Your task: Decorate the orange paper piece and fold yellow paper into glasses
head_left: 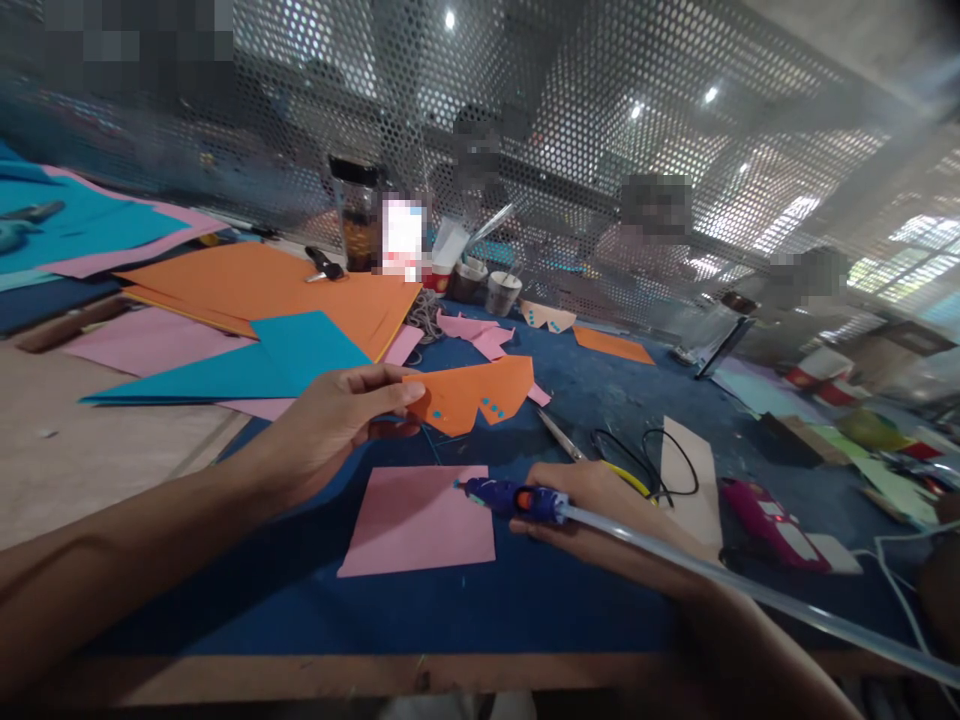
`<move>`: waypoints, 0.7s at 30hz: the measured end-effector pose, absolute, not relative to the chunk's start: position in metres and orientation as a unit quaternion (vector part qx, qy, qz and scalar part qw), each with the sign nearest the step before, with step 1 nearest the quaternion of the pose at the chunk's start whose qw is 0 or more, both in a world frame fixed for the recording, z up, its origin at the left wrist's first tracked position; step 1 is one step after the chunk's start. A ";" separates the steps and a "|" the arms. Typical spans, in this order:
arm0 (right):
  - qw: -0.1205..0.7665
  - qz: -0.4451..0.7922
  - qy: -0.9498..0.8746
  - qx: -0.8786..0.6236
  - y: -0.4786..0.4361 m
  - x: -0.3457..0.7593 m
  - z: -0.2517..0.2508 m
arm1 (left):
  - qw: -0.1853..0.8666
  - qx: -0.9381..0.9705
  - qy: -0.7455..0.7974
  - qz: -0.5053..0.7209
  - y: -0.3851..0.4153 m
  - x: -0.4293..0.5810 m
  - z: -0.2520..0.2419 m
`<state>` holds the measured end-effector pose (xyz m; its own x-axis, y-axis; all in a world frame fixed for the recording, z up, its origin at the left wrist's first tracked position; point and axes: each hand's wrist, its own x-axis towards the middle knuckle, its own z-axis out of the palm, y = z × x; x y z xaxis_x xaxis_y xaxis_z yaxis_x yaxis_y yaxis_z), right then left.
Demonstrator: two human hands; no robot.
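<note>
My left hand (341,425) pinches the left end of an orange paper cutout (499,385), raised above the table. Its lower edge has a pointed notch, and small blue dots mark its face. In my right hand (592,500) is a blue glue gun (510,497), with a long clear glue stick (712,570) running out of its back. Blue shows at the gun's tip, which is over a pink paper rectangle (420,525) lying flat; whether it touches the paper I cannot tell. Scissors (559,435) lie partly hidden behind my right hand.
Orange sheets (270,280) and folded blue paper (300,355) lie at the left. Paper cups (502,292) and a dark-lidded jar (358,215) stand before a perforated screen (562,130). A dotted pale cutout (547,317) is farther back. A magenta device (772,525) and cord sit right.
</note>
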<state>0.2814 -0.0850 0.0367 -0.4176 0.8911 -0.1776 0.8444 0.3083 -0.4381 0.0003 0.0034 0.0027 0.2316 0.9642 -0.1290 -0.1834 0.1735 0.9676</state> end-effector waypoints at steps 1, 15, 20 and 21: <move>0.050 0.237 -0.807 -0.538 -0.085 0.282 0.037 | 0.636 0.460 0.426 0.450 0.003 0.000 0.003; 0.085 0.252 -0.803 -0.534 -0.085 0.289 0.040 | 0.633 0.462 0.430 0.448 0.004 0.001 0.003; 0.111 0.266 -0.798 -0.530 -0.085 0.293 0.040 | 0.625 0.469 0.433 0.450 0.005 0.000 0.001; 0.119 0.274 -0.795 -0.528 -0.086 0.294 0.040 | 0.624 0.469 0.433 0.450 0.005 0.000 0.000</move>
<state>0.2939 -0.0862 0.0401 -0.4148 0.9044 -0.1004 0.7745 0.2930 -0.5606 0.0003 0.0052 0.0000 0.2185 0.9687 -0.1177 -0.1547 0.1534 0.9760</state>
